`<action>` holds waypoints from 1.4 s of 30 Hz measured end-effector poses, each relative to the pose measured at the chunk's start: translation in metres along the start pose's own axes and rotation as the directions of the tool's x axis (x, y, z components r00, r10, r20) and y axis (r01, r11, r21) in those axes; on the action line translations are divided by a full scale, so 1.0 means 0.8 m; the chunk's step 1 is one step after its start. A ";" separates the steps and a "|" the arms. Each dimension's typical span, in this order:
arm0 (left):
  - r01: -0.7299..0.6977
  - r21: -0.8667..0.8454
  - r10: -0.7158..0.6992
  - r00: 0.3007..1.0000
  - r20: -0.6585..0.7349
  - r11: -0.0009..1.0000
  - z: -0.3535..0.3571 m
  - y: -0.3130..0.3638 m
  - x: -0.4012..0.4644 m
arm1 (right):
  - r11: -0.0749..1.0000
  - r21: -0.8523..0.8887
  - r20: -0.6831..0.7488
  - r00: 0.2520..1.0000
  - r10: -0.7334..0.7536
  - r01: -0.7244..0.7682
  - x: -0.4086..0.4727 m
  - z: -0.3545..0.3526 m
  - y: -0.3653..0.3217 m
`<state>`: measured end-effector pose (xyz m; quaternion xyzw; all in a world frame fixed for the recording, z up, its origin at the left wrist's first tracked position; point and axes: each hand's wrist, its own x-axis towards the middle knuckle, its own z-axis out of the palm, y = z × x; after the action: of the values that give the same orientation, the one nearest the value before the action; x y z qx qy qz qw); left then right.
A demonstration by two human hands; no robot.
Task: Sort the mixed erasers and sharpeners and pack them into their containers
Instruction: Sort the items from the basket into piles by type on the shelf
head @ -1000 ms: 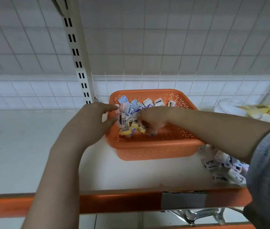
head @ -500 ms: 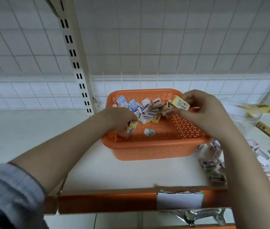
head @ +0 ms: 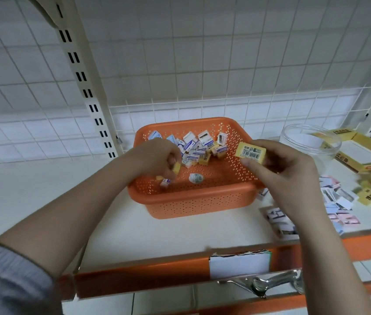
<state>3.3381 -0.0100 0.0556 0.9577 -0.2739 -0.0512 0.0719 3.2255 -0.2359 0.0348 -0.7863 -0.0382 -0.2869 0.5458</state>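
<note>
Orange basket holds erasers; hands pinch yellow erasers: left, right.

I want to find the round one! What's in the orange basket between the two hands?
In the head view, between the left hand and right hand, the orange perforated plastic basket holds a white egg-shaped item on its bare floor.

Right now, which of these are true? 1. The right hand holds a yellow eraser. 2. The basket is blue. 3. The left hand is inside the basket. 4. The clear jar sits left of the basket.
1. True: the right hand pinches a yellow eraser.
2. False: the basket is orange.
3. True: the left hand reaches into it, gripping a small yellow piece.
4. False: the clear jar stands to the basket's right.
</note>
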 end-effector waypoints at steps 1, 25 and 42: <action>-0.022 -0.083 0.017 0.998 -0.064 0.996 -0.004 0.003 -0.006 | 1.000 0.024 -0.006 1.000 0.010 -0.009 -0.002 0.001 -0.001; -0.347 -0.647 0.103 0.918 -0.384 0.680 0.038 0.155 -0.067 | 0.980 -0.115 -0.413 0.905 0.104 -0.165 -0.094 -0.069 -0.007; -0.137 -0.691 -0.099 0.952 -0.291 0.710 0.114 0.395 0.006 | 0.773 -0.473 -0.220 0.906 0.362 -0.424 -0.029 -0.386 0.155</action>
<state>3.1661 -0.2879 0.0179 0.8506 -0.2290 -0.0018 0.4733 3.1260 -0.5519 -0.0059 -0.8745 0.2360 -0.2113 0.3672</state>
